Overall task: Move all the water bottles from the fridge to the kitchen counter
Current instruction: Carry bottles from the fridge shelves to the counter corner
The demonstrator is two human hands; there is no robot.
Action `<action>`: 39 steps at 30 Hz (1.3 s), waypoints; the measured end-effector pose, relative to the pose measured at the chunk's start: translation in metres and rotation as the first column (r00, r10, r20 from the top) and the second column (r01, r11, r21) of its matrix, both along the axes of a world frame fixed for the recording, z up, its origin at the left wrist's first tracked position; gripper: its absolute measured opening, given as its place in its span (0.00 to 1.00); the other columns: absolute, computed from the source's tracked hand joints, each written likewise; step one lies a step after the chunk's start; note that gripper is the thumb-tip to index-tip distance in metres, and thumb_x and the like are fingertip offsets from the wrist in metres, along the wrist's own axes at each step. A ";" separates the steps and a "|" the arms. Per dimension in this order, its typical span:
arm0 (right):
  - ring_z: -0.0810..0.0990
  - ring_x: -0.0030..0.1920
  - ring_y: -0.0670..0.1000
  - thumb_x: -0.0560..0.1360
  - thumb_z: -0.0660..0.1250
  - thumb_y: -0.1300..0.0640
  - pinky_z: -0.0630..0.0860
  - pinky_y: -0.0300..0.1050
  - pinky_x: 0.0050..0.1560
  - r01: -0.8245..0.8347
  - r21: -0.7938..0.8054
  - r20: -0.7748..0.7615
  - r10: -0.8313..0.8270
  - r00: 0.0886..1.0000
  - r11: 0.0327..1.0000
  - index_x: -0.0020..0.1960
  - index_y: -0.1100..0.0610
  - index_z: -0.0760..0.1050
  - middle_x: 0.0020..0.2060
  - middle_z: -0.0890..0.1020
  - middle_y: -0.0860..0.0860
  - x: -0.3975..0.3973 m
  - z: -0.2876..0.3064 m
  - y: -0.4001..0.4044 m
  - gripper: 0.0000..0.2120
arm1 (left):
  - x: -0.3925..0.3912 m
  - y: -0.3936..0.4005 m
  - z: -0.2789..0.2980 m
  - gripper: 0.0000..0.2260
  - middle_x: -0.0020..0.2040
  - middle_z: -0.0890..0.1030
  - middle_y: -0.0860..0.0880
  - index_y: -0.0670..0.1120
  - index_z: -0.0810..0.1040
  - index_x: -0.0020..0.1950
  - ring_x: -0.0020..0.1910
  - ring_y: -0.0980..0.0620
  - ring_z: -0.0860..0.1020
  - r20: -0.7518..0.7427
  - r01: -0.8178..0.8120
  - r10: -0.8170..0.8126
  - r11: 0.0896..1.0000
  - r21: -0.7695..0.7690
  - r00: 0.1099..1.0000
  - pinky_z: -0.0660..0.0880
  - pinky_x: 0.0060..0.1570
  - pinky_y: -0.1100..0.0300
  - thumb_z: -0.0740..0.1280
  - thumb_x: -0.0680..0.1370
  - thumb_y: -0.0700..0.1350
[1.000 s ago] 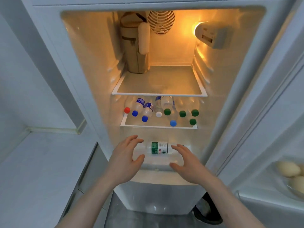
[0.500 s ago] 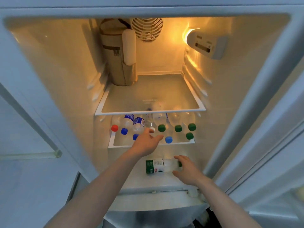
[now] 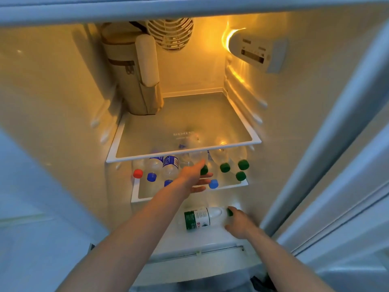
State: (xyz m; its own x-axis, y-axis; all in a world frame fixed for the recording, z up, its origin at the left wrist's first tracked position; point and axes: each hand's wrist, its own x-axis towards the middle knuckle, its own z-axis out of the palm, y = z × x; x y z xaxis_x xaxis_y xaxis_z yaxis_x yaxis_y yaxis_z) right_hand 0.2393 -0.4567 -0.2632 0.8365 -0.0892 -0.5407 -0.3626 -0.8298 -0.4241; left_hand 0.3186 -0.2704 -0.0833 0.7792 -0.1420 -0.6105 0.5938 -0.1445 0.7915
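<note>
Several clear plastic water bottles (image 3: 170,169) lie on the middle shelf (image 3: 189,193), round caps red, blue, green facing near. Left hand (image 3: 192,177) reaches among them, fingers spread wide, probably touching a green-capped one. Right hand (image 3: 239,222) holds the cap end of a green-label bottle (image 3: 202,218) lying on the lowest shelf. Tan fabric pouch (image 3: 130,74) stands far left on the glass top shelf (image 3: 183,154).

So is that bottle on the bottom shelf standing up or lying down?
Lying down: the green-label bottle rests on its side, cap toward the right hand.
</note>
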 end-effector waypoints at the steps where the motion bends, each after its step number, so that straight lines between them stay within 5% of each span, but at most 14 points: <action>1: 0.75 0.69 0.56 0.77 0.70 0.50 0.73 0.49 0.69 0.000 -0.006 -0.004 0.000 1.000 1.000 0.82 0.51 0.58 0.73 0.73 0.52 -0.003 -0.005 -0.002 0.38 | -0.001 -0.001 0.000 0.20 0.50 0.87 0.49 0.43 0.80 0.59 0.43 0.54 0.83 0.018 -0.023 0.023 1.000 0.016 1.000 0.77 0.40 0.57 0.62 0.83 0.59; 8: 0.79 0.64 0.58 0.79 0.68 0.50 0.77 0.51 0.63 0.040 -0.023 0.094 -0.037 0.995 0.999 0.79 0.49 0.58 0.79 0.62 0.46 -0.006 -0.017 0.003 0.32 | -0.025 0.034 0.012 0.17 0.39 0.86 0.52 0.46 0.81 0.48 0.37 0.55 0.82 0.170 -0.210 0.194 0.975 0.079 0.966 0.72 0.39 0.57 0.62 0.82 0.57; 14: 0.79 0.62 0.59 0.80 0.67 0.48 0.78 0.52 0.59 0.034 -0.071 0.121 -0.026 0.992 0.997 0.76 0.50 0.61 0.74 0.70 0.48 -0.003 -0.025 0.006 0.28 | -0.076 0.088 0.022 0.17 0.36 0.85 0.48 0.43 0.81 0.41 0.32 0.54 0.81 0.328 -0.288 0.220 0.941 0.175 0.919 0.70 0.34 0.59 0.66 0.81 0.55; 19: 0.80 0.60 0.60 0.79 0.66 0.52 0.78 0.53 0.58 0.023 -0.052 0.152 -0.015 0.988 0.998 0.71 0.52 0.68 0.68 0.76 0.52 0.005 -0.028 0.007 0.22 | -0.119 0.121 0.036 0.15 0.33 0.84 0.49 0.43 0.79 0.39 0.31 0.54 0.82 0.479 -0.319 0.143 0.895 0.311 0.866 0.70 0.34 0.59 0.69 0.80 0.52; 22: 0.80 0.59 0.61 0.79 0.65 0.54 0.77 0.51 0.56 0.001 -0.083 0.163 0.012 0.987 0.997 0.69 0.53 0.71 0.66 0.77 0.54 0.009 -0.026 0.010 0.19 | -0.140 0.133 0.040 0.16 0.33 0.83 0.50 0.47 0.78 0.39 0.34 0.54 0.81 0.588 -0.329 -0.036 0.801 0.500 0.808 0.75 0.35 0.55 0.69 0.79 0.57; 28: 0.80 0.61 0.59 0.82 0.60 0.54 0.77 0.50 0.58 -0.124 -0.267 0.124 0.162 0.979 0.956 0.73 0.51 0.70 0.69 0.70 0.53 0.004 -0.025 0.004 0.19 | -0.163 0.141 0.017 0.21 0.31 0.77 0.51 0.50 0.73 0.36 0.32 0.54 0.75 0.436 -0.212 -0.331 0.538 0.816 0.837 0.69 0.30 0.58 0.65 0.77 0.65; 33: 0.79 0.61 0.57 0.81 0.68 0.52 0.75 0.47 0.61 -0.134 -0.147 0.163 0.158 0.974 0.980 0.70 0.55 0.76 0.63 0.75 0.53 -0.010 -0.020 0.005 0.19 | -0.173 0.157 -0.014 0.23 0.28 0.74 0.49 0.47 0.70 0.33 0.28 0.52 0.72 0.378 -0.180 -0.322 0.504 0.845 0.868 0.67 0.30 0.58 0.65 0.77 0.64; 39: 0.80 0.46 0.52 0.80 0.71 0.51 0.77 0.47 0.52 -0.149 0.028 0.314 0.133 0.940 0.988 0.60 0.55 0.77 0.53 0.79 0.52 -0.037 -0.004 0.025 0.12 | -0.180 0.169 -0.033 0.24 0.27 0.73 0.50 0.49 0.68 0.32 0.28 0.52 0.73 0.375 -0.184 -0.284 0.525 0.831 0.883 0.65 0.28 0.59 0.66 0.76 0.65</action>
